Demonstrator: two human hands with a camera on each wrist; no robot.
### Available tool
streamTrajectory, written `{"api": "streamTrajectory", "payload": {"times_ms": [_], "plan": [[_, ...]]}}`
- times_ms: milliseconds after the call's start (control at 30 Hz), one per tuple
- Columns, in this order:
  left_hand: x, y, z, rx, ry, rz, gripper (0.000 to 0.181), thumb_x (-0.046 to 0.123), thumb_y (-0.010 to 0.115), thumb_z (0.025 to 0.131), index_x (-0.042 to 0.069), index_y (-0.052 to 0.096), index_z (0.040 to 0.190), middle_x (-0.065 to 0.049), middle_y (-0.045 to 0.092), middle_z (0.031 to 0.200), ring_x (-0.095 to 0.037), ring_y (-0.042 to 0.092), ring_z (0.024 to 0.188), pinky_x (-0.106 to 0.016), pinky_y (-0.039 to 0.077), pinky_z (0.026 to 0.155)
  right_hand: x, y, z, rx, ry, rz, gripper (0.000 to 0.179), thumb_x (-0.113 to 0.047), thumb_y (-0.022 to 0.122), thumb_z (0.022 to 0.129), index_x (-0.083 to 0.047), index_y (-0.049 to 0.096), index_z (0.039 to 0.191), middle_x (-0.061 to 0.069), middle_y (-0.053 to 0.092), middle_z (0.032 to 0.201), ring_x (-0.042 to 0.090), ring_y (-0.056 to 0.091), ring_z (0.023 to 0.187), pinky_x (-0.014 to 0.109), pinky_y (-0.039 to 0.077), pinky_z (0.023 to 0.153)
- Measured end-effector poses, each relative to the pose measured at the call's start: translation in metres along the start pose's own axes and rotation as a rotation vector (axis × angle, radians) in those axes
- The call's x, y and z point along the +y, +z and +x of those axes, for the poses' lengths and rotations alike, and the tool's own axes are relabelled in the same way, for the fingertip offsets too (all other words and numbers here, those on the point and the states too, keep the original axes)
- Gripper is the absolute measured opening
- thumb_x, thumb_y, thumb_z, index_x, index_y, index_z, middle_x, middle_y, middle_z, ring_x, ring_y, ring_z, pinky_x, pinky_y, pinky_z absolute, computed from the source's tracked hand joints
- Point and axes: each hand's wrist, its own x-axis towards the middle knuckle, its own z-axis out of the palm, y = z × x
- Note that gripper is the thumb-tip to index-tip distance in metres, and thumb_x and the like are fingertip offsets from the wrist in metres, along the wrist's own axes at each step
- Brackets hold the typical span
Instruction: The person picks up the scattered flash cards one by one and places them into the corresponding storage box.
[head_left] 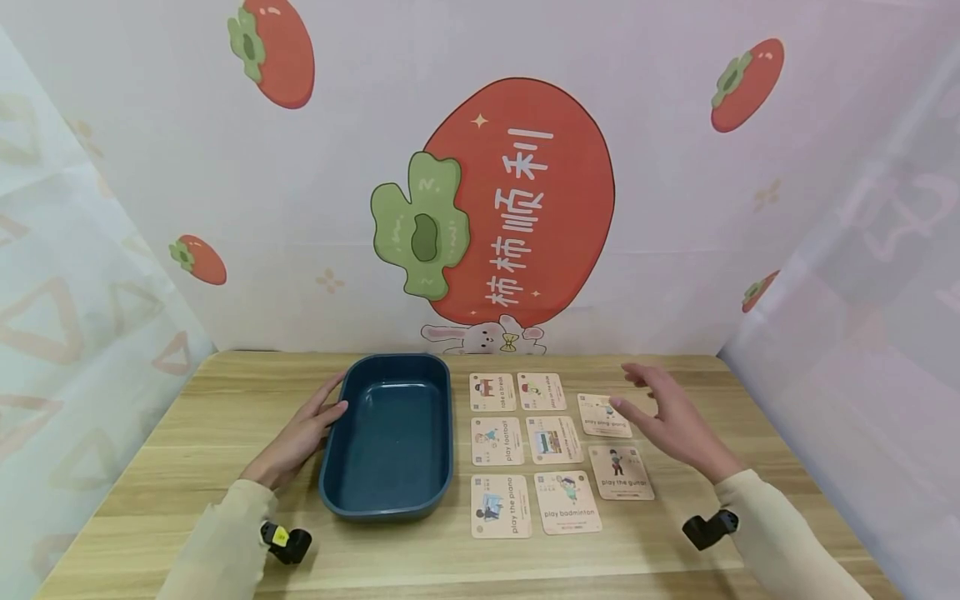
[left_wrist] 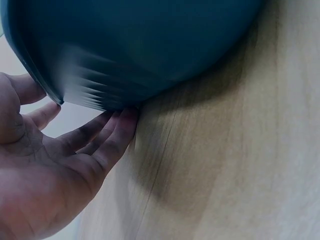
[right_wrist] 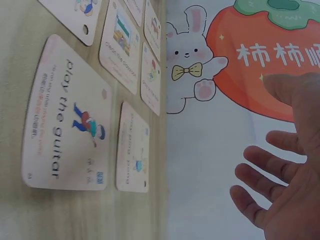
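Observation:
My left hand rests against the left side of a dark blue plastic tray, thumb at the rim. In the left wrist view, fairly straight fingers touch its ribbed outer wall low down, near the tabletop. My right hand hovers with spread fingers, holding nothing. Nearest to it lies the "play ping-pong" card, partly covered by the thumb in the head view. Just in front is the "play the guitar" card. Both cards lie flat, face up, apart from the hand.
More picture cards lie left of these: "play badminton", "play the piano", "play football", a classroom card, "take a break" and a slide card. Behind the wooden table hangs a printed curtain.

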Motion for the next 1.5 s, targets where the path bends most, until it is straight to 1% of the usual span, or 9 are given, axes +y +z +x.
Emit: {"api": "streamTrajectory", "payload": {"times_ms": [200, 333, 400, 567, 667, 767, 967, 1200, 1500], "plan": [[-0.001, 0.0, 0.0, 0.004, -0.008, 0.002, 0.065, 0.031, 0.039, 0.112, 0.026, 0.002, 0.165, -0.033, 0.017, 0.161, -0.053, 0.027, 0.144, -0.067, 0.028, 0.113, 0.008, 0.001, -0.014, -0.013, 0.01, 0.021, 0.052, -0.026, 0.074, 0.095, 0.002, 0.056, 0.136, 0.013, 0.061, 0.114, 0.033, 0.059, 0.102, 0.045, 0.052, 0.081], [0.0, 0.0, 0.0, 0.003, -0.007, 0.001, 0.065, 0.032, 0.039, 0.112, 0.026, 0.002, 0.165, -0.034, 0.018, 0.161, -0.053, 0.028, 0.144, -0.067, 0.028, 0.113, 0.017, 0.005, -0.024, -0.045, 0.04, 0.051, 0.049, -0.025, 0.078, 0.092, 0.002, 0.06, 0.13, 0.01, 0.063, 0.106, 0.027, 0.058, 0.095, 0.033, 0.05, 0.074], [0.0, 0.0, 0.0, 0.001, -0.005, -0.003, 0.065, 0.032, 0.039, 0.112, 0.026, 0.002, 0.165, -0.034, 0.018, 0.161, -0.053, 0.028, 0.144, -0.067, 0.028, 0.113, 0.025, 0.009, -0.029, -0.07, 0.065, 0.076, 0.05, -0.026, 0.079, 0.091, 0.001, 0.061, 0.128, 0.01, 0.063, 0.105, 0.024, 0.057, 0.094, 0.03, 0.05, 0.073], [0.0, 0.0, 0.0, -0.001, 0.005, -0.006, 0.065, 0.031, 0.039, 0.112, 0.026, 0.002, 0.165, -0.034, 0.018, 0.161, -0.053, 0.028, 0.144, -0.067, 0.029, 0.113, 0.043, 0.017, -0.043, -0.152, 0.153, 0.126, 0.055, -0.031, 0.085, 0.084, -0.002, 0.062, 0.124, 0.006, 0.061, 0.103, 0.021, 0.056, 0.088, 0.029, 0.05, 0.071], [0.0, 0.0, 0.0, -0.001, 0.009, 0.0, 0.065, 0.031, 0.039, 0.112, 0.026, 0.003, 0.165, -0.034, 0.018, 0.161, -0.053, 0.028, 0.144, -0.068, 0.028, 0.113, 0.051, 0.023, -0.05, -0.189, 0.179, 0.1, 0.061, -0.039, 0.088, 0.079, -0.005, 0.062, 0.122, 0.004, 0.061, 0.102, 0.019, 0.054, 0.086, 0.029, 0.048, 0.071], [0.0, 0.0, -0.001, 0.002, 0.007, 0.005, 0.065, 0.031, 0.039, 0.112, 0.025, 0.003, 0.165, -0.034, 0.018, 0.161, -0.053, 0.028, 0.144, -0.068, 0.028, 0.113, 0.06, 0.03, -0.055, -0.186, 0.18, 0.059, 0.067, -0.047, 0.091, 0.071, -0.006, 0.064, 0.118, 0.002, 0.06, 0.099, 0.018, 0.052, 0.085, 0.03, 0.047, 0.072], [0.0, 0.0, -0.001, 0.006, 0.003, 0.01, 0.065, 0.031, 0.039, 0.112, 0.025, 0.003, 0.165, -0.034, 0.018, 0.16, -0.054, 0.028, 0.143, -0.068, 0.028, 0.113, 0.077, 0.043, -0.06, -0.188, 0.157, -0.034, 0.077, -0.056, 0.092, 0.063, -0.006, 0.066, 0.115, 0.0, 0.053, 0.095, 0.016, 0.046, 0.083, 0.027, 0.043, 0.072], [0.001, 0.0, 0.0, 0.007, -0.005, 0.005, 0.066, 0.032, 0.04, 0.112, 0.026, 0.002, 0.165, -0.034, 0.02, 0.16, -0.053, 0.029, 0.143, -0.067, 0.028, 0.113, 0.07, 0.043, -0.059, -0.186, 0.169, -0.051, 0.078, -0.052, 0.094, 0.062, -0.004, 0.065, 0.115, 0.002, 0.049, 0.093, 0.018, 0.043, 0.083, 0.029, 0.04, 0.071], [0.0, -0.001, 0.0, 0.0, 0.002, -0.002, 0.065, 0.032, 0.04, 0.112, 0.026, 0.002, 0.165, -0.034, 0.02, 0.16, -0.053, 0.03, 0.143, -0.066, 0.029, 0.113, 0.062, 0.041, -0.059, -0.198, 0.206, -0.09, 0.087, -0.051, 0.096, 0.059, 0.001, 0.063, 0.121, 0.005, 0.052, 0.095, 0.019, 0.045, 0.085, 0.034, 0.042, 0.074]]}}
